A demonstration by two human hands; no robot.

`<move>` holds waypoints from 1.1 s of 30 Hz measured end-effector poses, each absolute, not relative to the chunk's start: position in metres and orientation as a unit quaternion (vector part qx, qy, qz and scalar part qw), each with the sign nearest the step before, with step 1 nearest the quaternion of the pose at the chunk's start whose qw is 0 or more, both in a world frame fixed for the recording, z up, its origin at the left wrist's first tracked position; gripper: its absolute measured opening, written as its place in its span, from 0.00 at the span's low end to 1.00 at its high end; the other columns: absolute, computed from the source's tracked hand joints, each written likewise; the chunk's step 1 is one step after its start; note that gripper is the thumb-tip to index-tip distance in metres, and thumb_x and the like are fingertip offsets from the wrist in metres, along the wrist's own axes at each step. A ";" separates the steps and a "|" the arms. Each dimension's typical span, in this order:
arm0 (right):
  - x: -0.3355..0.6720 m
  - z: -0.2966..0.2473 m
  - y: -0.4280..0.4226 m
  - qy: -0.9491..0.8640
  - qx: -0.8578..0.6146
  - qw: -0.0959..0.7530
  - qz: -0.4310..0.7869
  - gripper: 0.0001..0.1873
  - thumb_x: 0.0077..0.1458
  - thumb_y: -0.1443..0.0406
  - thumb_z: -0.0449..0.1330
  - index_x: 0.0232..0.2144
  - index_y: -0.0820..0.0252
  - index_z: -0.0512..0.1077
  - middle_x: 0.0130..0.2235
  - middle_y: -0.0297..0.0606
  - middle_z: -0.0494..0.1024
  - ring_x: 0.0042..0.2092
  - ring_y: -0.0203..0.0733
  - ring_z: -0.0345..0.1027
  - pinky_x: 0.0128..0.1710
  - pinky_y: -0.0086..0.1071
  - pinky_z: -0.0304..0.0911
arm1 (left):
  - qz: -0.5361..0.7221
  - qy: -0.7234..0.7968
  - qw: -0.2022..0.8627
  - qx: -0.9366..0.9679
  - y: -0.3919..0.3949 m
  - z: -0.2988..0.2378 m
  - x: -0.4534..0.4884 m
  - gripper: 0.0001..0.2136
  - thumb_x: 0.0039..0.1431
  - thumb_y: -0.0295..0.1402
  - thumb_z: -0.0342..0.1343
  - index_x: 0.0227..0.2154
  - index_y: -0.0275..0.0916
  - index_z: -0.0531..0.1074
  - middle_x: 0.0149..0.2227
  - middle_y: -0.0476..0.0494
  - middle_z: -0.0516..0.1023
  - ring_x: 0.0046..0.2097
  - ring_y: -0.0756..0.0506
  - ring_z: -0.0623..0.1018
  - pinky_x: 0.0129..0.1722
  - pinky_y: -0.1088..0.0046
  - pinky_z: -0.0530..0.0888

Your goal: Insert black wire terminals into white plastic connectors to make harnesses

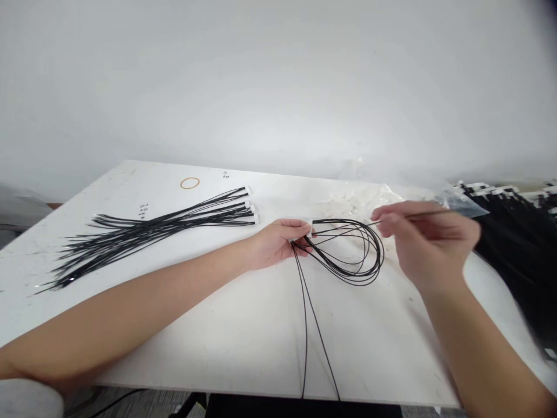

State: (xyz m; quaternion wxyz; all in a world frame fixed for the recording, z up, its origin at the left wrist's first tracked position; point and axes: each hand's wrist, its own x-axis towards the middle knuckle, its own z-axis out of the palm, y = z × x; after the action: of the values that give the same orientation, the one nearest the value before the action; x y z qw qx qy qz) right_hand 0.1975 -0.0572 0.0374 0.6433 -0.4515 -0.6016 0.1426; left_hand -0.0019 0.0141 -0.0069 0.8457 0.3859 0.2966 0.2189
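Note:
Near the middle of the table, my left hand [282, 244] is closed around a white connector [310, 227] and the black wires [376, 255] attached to it. These wires bend round in a loop to the right of the fingers. Two loose wire ends [307, 319] hang from under the hand toward the table's front edge. To the right, my right hand [429, 238] pinches a single thin black wire [373, 223] that runs back toward the loop. Part of that wire shows beyond the knuckles, and the hand is slightly blurred.
Several finished-looking black wire bundles [165, 226] with white connectors lie at the left. Behind them is a yellowish rubber band [190, 183]. A clear plastic bag [365, 197] with small white pieces rests at the back. A big pile of black wires [517, 249] covers the right side.

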 end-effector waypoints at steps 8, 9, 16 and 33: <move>0.231 0.056 -0.048 -0.285 -0.410 0.827 0.257 0.10 0.54 0.58 0.53 0.27 0.56 0.68 0.25 0.30 0.62 0.26 0.29 0.60 0.30 0.30 0.61 | 0.218 0.299 0.842 0.393 0.013 -0.007 -0.002 0.07 0.51 0.31 0.56 0.29 0.31 0.71 0.29 0.44 0.70 0.29 0.51 0.74 0.30 0.77 0.70; 0.234 0.057 -0.048 -0.283 -0.415 0.820 0.275 0.11 0.54 0.56 0.52 0.27 0.55 0.67 0.25 0.30 0.62 0.26 0.29 0.60 0.29 0.29 0.59 | 0.218 0.300 0.841 0.393 0.013 -0.007 -0.002 0.07 0.51 0.31 0.56 0.29 0.31 0.71 0.29 0.44 0.70 0.29 0.51 0.73 0.30 0.77 0.70; 0.224 0.063 -0.053 -0.284 -0.495 0.731 0.374 0.07 0.51 0.62 0.56 0.26 0.58 0.63 0.22 0.28 0.52 0.19 0.26 0.43 0.13 0.26 0.36 | 0.219 0.295 0.841 0.398 0.014 -0.008 -0.003 0.07 0.52 0.32 0.55 0.29 0.31 0.71 0.29 0.43 0.70 0.28 0.53 0.72 0.30 0.77 0.70; 0.171 0.041 -0.078 -0.688 -0.656 0.284 0.124 0.09 0.51 0.63 0.54 0.21 0.58 0.64 0.16 0.27 0.62 0.18 0.28 0.52 0.16 0.23 0.50 | 0.218 0.305 0.844 0.384 0.013 -0.005 -0.001 0.06 0.51 0.30 0.57 0.28 0.31 0.70 0.26 0.44 0.70 0.27 0.52 0.73 0.29 0.76 0.69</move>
State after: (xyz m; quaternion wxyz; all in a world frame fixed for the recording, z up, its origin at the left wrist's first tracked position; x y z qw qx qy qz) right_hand 0.1706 -0.0779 0.0412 0.2838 -0.6565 -0.6878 0.1241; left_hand -0.0011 0.0129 -0.0049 0.8438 0.3837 0.3053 0.2181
